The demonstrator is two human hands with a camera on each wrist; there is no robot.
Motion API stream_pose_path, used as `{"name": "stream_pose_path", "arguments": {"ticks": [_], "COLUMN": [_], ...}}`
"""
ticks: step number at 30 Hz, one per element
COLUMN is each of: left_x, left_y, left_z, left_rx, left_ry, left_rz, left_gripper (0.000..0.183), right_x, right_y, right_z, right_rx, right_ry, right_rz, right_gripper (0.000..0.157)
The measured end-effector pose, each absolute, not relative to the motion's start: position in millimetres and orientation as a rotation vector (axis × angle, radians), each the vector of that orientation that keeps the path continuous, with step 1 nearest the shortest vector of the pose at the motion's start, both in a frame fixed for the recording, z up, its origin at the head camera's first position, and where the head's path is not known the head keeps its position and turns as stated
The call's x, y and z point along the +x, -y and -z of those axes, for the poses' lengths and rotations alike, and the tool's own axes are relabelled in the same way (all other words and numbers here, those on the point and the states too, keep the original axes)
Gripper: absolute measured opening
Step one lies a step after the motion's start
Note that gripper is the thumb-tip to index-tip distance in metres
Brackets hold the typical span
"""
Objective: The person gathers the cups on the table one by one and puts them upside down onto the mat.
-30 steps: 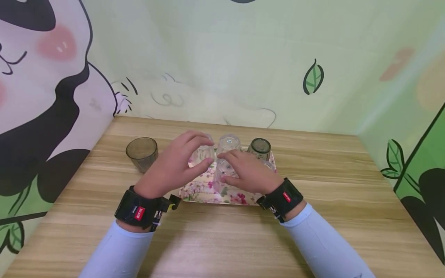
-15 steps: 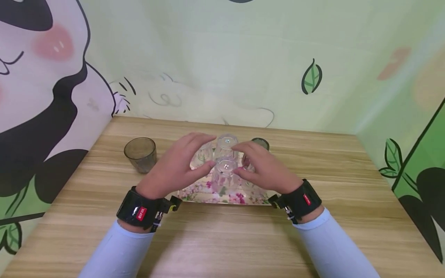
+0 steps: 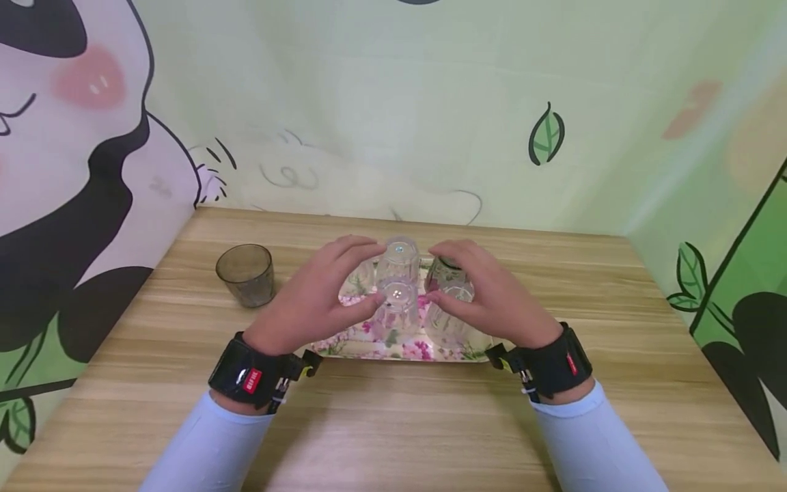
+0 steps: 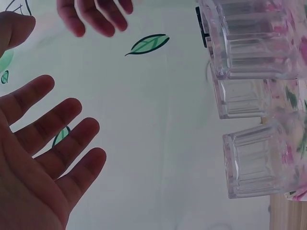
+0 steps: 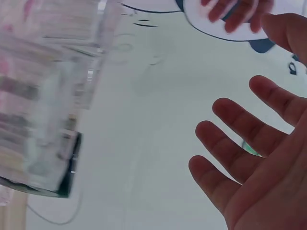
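Note:
Several glasses stand upside down on a floral tray [image 3: 369, 350]. Clear ones are the front middle glass [image 3: 397, 304], the back middle glass [image 3: 399, 254], the front right glass [image 3: 447, 322] and the back left glass [image 3: 359, 279], partly covered by my left hand [image 3: 322, 290]. A dark glass [image 3: 438, 275] at the back right is partly hidden by my right hand [image 3: 494, 294]. Both hands hover over the tray with spread fingers and hold nothing. The left wrist view shows my left palm [image 4: 29, 167] apart from a clear glass [image 4: 254, 160]; my right palm [image 5: 268, 177] is likewise apart.
A smoky grey glass [image 3: 247, 277] stands upright on the wooden table [image 3: 381, 424], left of the tray. A printed cloth backdrop [image 3: 369, 123] with a panda and leaves rises behind and at both sides of the table.
My right hand has moved right, from above the front middle glass to the right-hand glasses, uncovering the middle ones. My left hand has stayed nearly in place. The glasses have not moved.

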State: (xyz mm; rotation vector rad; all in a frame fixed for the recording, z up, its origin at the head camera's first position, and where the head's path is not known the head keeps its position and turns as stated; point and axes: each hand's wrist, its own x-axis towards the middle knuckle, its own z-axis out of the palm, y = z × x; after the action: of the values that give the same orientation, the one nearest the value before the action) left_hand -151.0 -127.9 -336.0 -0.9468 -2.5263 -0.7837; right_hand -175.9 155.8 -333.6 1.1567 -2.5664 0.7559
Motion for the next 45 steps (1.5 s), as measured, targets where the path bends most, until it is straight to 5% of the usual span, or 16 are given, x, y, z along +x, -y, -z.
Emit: {"name": "stream_pose_path", "arguments": {"ticks": [45], "left_x": [-141.5], "left_y": [110.1], "left_z": [340.0], "left_rx": [-1.105], "left_ry": [2.408], "left_rz": [0.82], "left_gripper": [0.073], "right_x": [-153.5], "right_y": [-166.6], "right_z": [325.8], "right_rx": [1.186], "right_ry": [2.435], "right_rz": [-0.783], "right_gripper": [0.075]}}
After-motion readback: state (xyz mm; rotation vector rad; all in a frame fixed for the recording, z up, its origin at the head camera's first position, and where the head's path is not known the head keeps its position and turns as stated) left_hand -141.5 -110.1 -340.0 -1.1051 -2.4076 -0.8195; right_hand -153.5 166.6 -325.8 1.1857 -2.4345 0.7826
